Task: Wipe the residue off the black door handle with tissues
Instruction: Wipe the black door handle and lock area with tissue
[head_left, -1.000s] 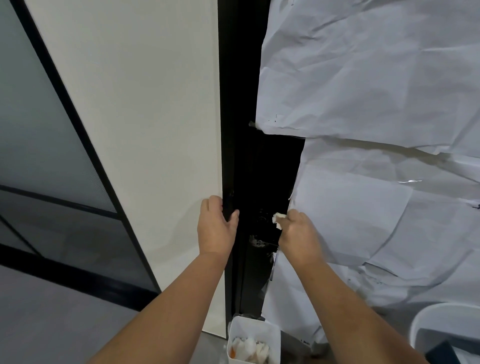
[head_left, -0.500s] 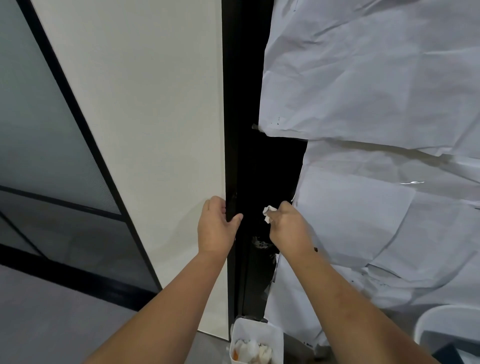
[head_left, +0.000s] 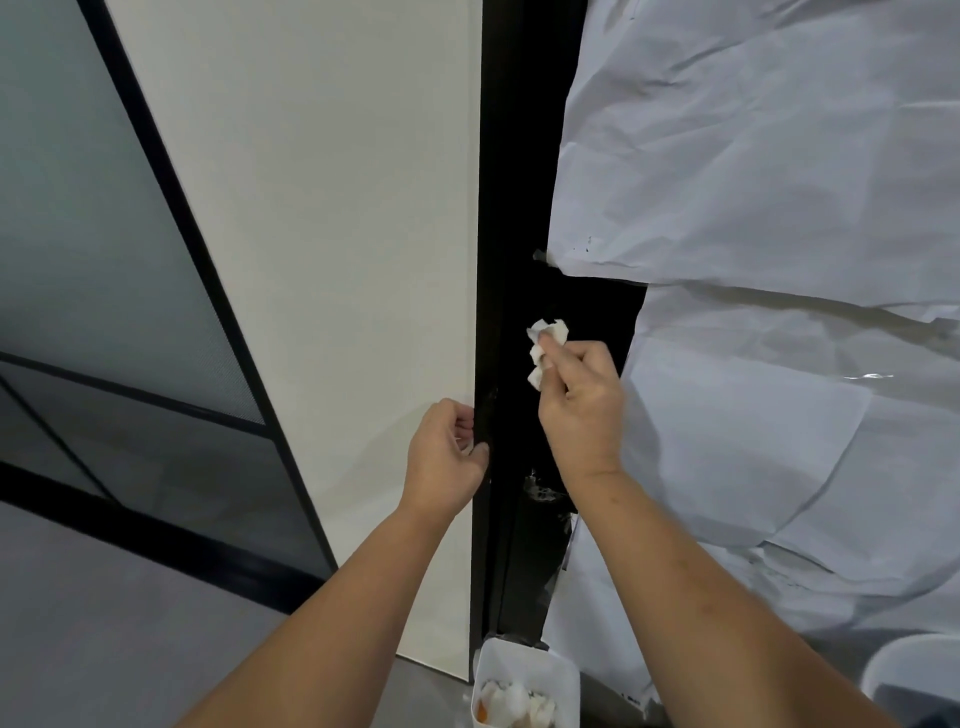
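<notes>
A tall black door handle (head_left: 511, 291) runs vertically between a white panel and a paper-covered door. My right hand (head_left: 582, 410) pinches a small crumpled white tissue (head_left: 543, 345) and holds it against the black surface, just right of the handle. My left hand (head_left: 447, 460) curls its fingers around the black edge at the white panel, lower and to the left. White smears of residue (head_left: 540, 491) show on the black surface below my right wrist.
Crumpled white paper (head_left: 769, 208) covers the door on the right. A white bin (head_left: 524, 686) with used tissues stands on the floor below the handle. A white panel (head_left: 322, 260) and a dark-framed glass partition (head_left: 78, 260) fill the left. A white rounded container (head_left: 914, 670) sits bottom right.
My right hand has risen along the black surface with the tissue, from beside my left hand to well above it. My left hand has stayed on the edge.
</notes>
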